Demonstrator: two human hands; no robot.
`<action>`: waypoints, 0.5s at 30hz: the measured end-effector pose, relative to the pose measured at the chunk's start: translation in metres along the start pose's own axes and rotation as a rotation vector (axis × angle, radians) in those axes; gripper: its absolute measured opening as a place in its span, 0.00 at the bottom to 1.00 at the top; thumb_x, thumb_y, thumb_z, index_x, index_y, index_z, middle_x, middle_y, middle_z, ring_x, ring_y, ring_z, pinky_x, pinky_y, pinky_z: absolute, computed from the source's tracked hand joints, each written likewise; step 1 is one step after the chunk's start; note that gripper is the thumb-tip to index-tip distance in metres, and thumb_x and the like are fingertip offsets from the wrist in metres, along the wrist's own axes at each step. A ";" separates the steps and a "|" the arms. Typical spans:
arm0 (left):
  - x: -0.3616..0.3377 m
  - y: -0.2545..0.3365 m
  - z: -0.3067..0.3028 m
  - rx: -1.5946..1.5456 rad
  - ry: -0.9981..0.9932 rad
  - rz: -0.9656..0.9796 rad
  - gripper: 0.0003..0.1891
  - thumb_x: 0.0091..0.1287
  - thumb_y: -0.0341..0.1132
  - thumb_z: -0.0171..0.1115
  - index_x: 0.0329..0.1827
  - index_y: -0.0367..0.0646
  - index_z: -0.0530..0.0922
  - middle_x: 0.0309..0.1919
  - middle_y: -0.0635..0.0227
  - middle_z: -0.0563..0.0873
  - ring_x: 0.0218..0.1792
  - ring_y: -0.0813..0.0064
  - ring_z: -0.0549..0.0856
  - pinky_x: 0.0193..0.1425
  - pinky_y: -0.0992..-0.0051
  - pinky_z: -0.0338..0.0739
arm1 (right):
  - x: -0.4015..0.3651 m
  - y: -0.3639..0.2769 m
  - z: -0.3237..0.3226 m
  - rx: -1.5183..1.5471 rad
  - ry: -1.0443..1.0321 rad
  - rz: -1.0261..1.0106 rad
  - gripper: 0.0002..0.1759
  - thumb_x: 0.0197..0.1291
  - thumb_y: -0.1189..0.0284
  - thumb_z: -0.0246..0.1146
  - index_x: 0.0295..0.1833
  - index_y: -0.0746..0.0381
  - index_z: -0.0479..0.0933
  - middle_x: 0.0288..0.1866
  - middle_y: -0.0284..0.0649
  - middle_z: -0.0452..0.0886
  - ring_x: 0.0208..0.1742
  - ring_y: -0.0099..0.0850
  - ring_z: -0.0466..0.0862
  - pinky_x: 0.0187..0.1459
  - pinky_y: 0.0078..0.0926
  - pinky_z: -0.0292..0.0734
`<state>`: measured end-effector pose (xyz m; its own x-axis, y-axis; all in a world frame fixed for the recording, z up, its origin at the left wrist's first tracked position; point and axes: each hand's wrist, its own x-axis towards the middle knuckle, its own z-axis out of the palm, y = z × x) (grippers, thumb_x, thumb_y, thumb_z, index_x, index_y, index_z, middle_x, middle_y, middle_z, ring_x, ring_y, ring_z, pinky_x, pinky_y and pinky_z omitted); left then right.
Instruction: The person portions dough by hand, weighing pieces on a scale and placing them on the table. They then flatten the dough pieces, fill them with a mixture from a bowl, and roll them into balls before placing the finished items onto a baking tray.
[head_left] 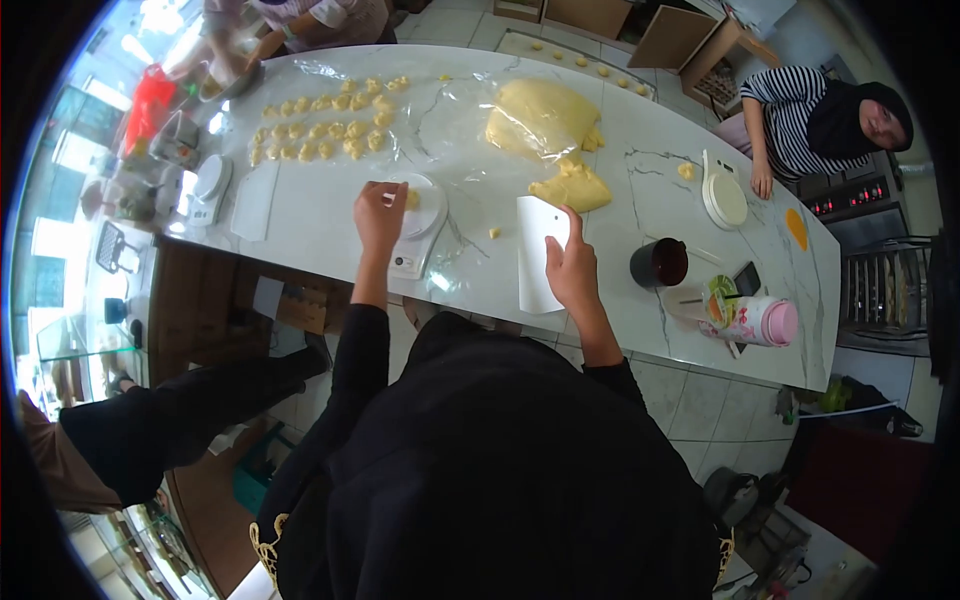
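My left hand (380,215) is over the round plate of a white scale (425,222), its fingers pinched at a small yellow dough piece (411,199). In my right hand (572,262) is a flat white scraper (537,262), held upright on the marble table. Beyond the scraper lies a cut dough slab (575,188), and behind it a large dough mass (540,115) partly under clear plastic. A dough crumb (494,232) sits between my hands. Rows of dough pieces (322,130) lie at the back left.
At the right are a dark cup (659,263), a pink bottle (765,322), a phone (746,279) and another scale (725,198). A person in stripes (810,110) stands at the right end; another person (325,20) works at the back left. A third scale (208,188) stands left.
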<state>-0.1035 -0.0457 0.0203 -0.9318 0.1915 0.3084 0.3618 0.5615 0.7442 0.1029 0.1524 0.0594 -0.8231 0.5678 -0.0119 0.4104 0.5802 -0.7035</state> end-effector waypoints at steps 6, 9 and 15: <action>0.003 -0.013 0.000 0.148 -0.101 -0.035 0.14 0.46 0.38 0.72 0.32 0.41 0.82 0.28 0.65 0.81 0.24 0.72 0.79 0.30 0.73 0.73 | 0.007 0.003 -0.004 0.039 0.092 -0.033 0.27 0.58 0.72 0.55 0.63 0.58 0.56 0.25 0.54 0.77 0.30 0.53 0.78 0.32 0.45 0.71; 0.004 -0.006 -0.002 -0.045 -0.017 0.003 0.21 0.50 0.38 0.69 0.46 0.42 0.75 0.26 0.66 0.78 0.24 0.74 0.78 0.30 0.75 0.73 | 0.014 0.001 -0.005 0.053 0.079 -0.023 0.26 0.58 0.73 0.55 0.63 0.58 0.57 0.28 0.56 0.78 0.32 0.54 0.79 0.33 0.45 0.71; -0.014 -0.007 -0.024 -0.279 0.073 -0.142 0.13 0.60 0.34 0.61 0.45 0.39 0.76 0.29 0.68 0.79 0.25 0.81 0.76 0.28 0.81 0.70 | 0.021 0.004 -0.007 0.079 0.080 -0.091 0.26 0.58 0.73 0.55 0.62 0.57 0.57 0.29 0.57 0.78 0.34 0.55 0.78 0.35 0.46 0.71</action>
<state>-0.0926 -0.0714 0.0250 -0.9725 0.0634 0.2241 0.2322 0.3342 0.9134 0.0898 0.1710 0.0610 -0.8202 0.5615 0.1094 0.3007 0.5859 -0.7525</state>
